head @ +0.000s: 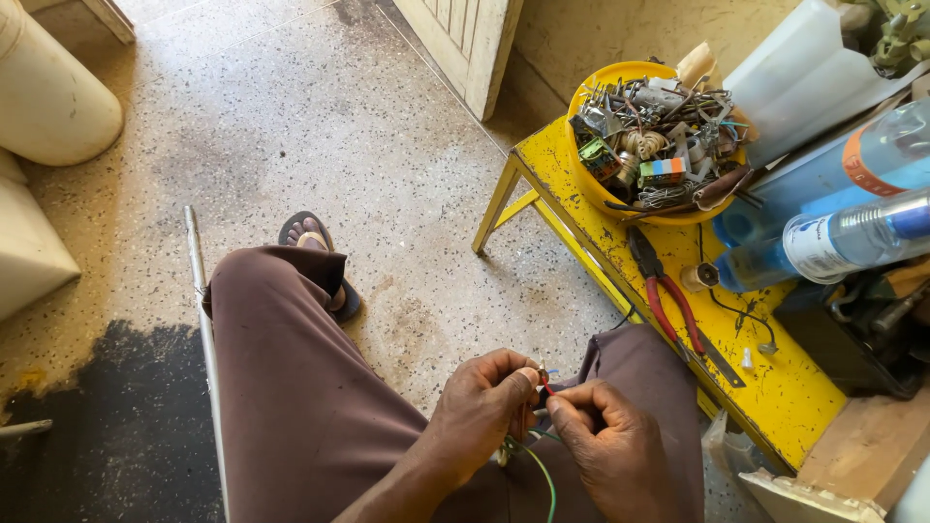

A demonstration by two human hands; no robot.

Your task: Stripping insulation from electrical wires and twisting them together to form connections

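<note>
speckled stone floor, scuffed yellow metal bench point(775, 387) alongside. left hand point(481, 407) and right hand point(605, 446) both pinched shut over the lap on thin red and green insulated wires point(544, 387); light, limp, likely slippery, best gripped on insulation near bare ends.
</note>
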